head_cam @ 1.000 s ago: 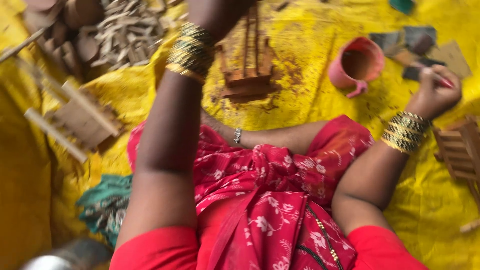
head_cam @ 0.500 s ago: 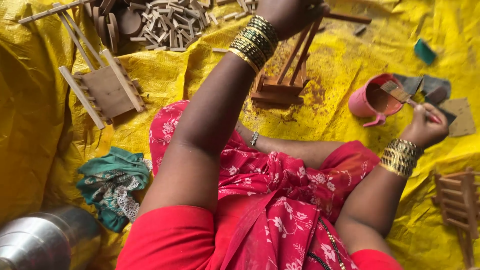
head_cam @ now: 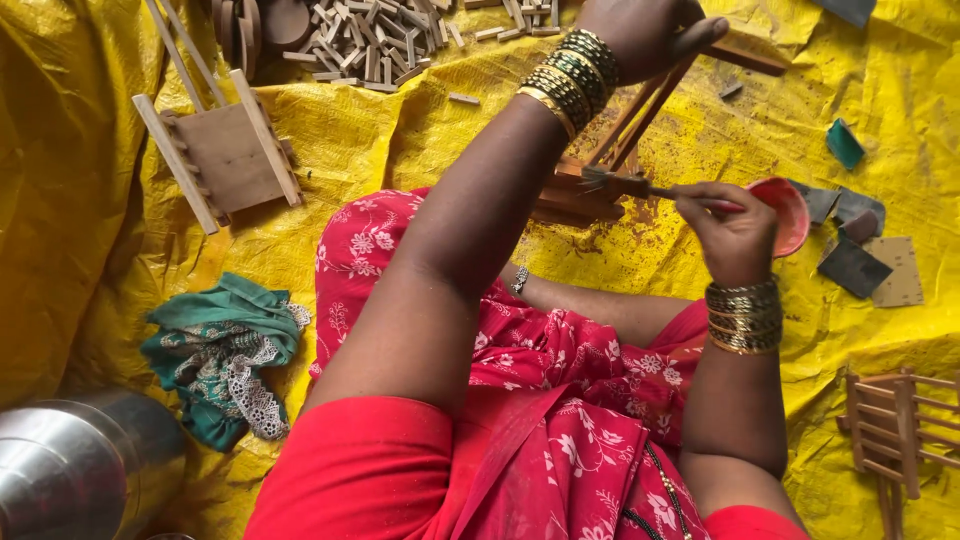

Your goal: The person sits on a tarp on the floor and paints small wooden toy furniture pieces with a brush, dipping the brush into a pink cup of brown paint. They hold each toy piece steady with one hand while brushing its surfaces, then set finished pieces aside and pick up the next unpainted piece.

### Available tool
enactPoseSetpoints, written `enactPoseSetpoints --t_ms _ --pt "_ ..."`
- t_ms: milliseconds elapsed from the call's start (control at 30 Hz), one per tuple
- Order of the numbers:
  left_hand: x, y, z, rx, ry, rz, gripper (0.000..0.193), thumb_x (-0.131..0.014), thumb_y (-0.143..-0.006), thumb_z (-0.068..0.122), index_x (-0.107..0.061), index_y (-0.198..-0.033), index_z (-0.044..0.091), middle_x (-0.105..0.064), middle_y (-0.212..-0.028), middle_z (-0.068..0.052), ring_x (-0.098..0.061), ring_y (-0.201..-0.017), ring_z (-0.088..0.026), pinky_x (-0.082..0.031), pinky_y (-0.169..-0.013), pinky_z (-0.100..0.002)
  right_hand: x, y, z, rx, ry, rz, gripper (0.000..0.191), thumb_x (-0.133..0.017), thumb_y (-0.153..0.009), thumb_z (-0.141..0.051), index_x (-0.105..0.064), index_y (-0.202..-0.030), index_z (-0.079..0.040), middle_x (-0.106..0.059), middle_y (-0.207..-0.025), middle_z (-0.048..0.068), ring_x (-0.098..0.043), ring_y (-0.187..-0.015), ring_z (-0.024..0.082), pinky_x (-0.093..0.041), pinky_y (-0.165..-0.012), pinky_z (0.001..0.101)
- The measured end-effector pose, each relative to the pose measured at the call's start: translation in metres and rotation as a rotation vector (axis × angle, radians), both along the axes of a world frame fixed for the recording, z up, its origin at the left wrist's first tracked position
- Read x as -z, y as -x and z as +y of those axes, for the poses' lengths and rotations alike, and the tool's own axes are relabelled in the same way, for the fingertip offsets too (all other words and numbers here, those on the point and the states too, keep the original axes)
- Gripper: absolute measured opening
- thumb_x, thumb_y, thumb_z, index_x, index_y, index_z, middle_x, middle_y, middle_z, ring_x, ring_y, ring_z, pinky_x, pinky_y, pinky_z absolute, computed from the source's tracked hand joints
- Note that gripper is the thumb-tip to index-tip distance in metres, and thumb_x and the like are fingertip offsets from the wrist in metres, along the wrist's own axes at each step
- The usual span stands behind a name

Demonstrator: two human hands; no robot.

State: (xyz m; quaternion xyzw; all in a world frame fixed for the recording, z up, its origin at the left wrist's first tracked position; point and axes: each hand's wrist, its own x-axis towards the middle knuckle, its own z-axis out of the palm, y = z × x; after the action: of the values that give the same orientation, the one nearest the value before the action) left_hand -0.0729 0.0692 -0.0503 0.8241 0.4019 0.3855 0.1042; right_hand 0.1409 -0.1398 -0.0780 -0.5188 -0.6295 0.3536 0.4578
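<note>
My left hand (head_cam: 640,30) grips the top of a small brown-stained wooden stool frame (head_cam: 600,180) and holds it tilted on the yellow tarp (head_cam: 420,130). My right hand (head_cam: 730,225) holds a paintbrush (head_cam: 625,183) whose bristles touch the frame's lower part. A pink cup (head_cam: 785,215) sits just behind my right hand, partly hidden by it. Both wrists wear stacked bangles.
An unpainted wooden stool (head_cam: 225,150) lies at the upper left, with a heap of small wood pieces (head_cam: 380,40) beyond it. A green cloth (head_cam: 225,355) and a steel vessel (head_cam: 80,465) are at lower left. Sandpaper scraps (head_cam: 870,265) and another wooden frame (head_cam: 905,430) are at right.
My right hand has come left from the pink cup and brought the brush onto the frame. The view has shifted a little; my left hand still holds the frame.
</note>
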Motion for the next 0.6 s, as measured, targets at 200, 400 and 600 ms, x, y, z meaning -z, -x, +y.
enactPoseSetpoints --t_ms 200,400,600 --pt "-0.010 0.004 -0.008 0.036 0.012 -0.053 0.058 -0.051 -0.097 0.065 -0.081 -0.073 0.021 -0.069 -0.054 0.000 -0.067 -0.049 -0.018 -0.054 -0.051 -0.040 -0.041 0.004 0.029 -0.016 -0.173 0.065 0.013 -0.077 -0.103 0.005 -0.071 -0.113 0.002 -0.076 -0.114 0.014 -0.076 -0.107 0.018 -0.063 -0.099 0.0293" --pt "-0.007 0.001 -0.007 0.018 -0.027 -0.080 0.057 -0.052 -0.094 0.065 -0.082 -0.072 0.021 -0.069 -0.054 0.001 -0.067 -0.046 -0.017 -0.054 -0.047 -0.040 -0.043 0.001 0.024 0.011 -0.224 0.015 0.010 -0.076 -0.107 0.006 -0.071 -0.114 0.002 -0.076 -0.116 0.014 -0.076 -0.107 0.018 -0.064 -0.100 0.0310" --pt "-0.003 -0.003 -0.003 0.016 -0.032 -0.050 0.058 -0.053 -0.096 0.064 -0.082 -0.073 0.020 -0.069 -0.052 0.000 -0.065 -0.045 -0.017 -0.054 -0.047 -0.039 -0.025 0.024 0.011 -0.020 -0.071 -0.127 0.012 -0.077 -0.100 0.003 -0.072 -0.111 0.002 -0.076 -0.110 0.014 -0.073 -0.101 0.017 -0.059 -0.092 0.0297"
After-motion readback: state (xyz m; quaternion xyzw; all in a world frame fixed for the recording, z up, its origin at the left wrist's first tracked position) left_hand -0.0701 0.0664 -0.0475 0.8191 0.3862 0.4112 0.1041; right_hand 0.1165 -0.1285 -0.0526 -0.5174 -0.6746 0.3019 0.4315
